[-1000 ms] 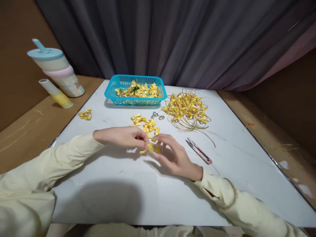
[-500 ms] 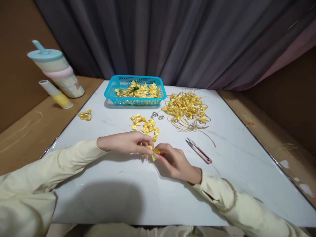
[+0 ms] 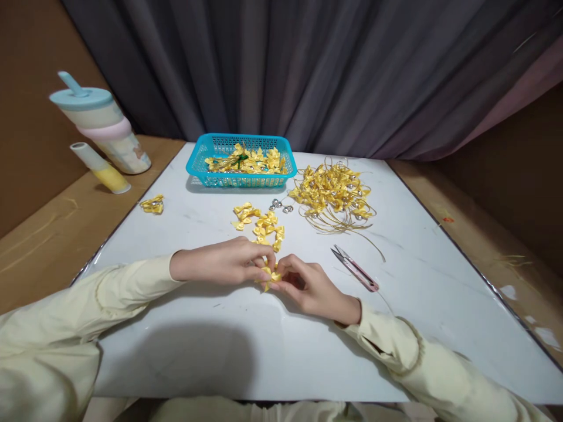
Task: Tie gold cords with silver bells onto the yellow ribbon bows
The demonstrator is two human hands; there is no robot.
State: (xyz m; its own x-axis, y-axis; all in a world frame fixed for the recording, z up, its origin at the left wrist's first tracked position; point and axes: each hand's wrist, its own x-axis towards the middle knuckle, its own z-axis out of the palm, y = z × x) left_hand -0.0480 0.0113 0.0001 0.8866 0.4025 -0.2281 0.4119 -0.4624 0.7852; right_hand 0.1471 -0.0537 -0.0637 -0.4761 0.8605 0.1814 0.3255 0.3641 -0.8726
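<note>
My left hand [image 3: 229, 261] and my right hand [image 3: 310, 287] meet above the white table, both closed on a yellow ribbon bow [image 3: 269, 275]. The fingertips pinch it from either side, and parts of it are hidden behind them. Just beyond my fingers lie several loose yellow ribbon bows [image 3: 266, 223]. A few small silver bells [image 3: 280, 205] rest behind those bows. To the right of my right hand, thread snips [image 3: 355, 269] with pink handles lie on the table.
A blue plastic basket [image 3: 241, 180] of yellow bows stands at the back. Beside it is a heap of bows with bells and gold cords [image 3: 332, 190]. A small bow cluster [image 3: 152, 204] lies left. A tumbler [image 3: 109, 126] and a thread tube [image 3: 101, 169] stand far left.
The held bow has turned between my fingers and shifted slightly left and down. My right fingertips have moved a little left with it. The other things lie as before.
</note>
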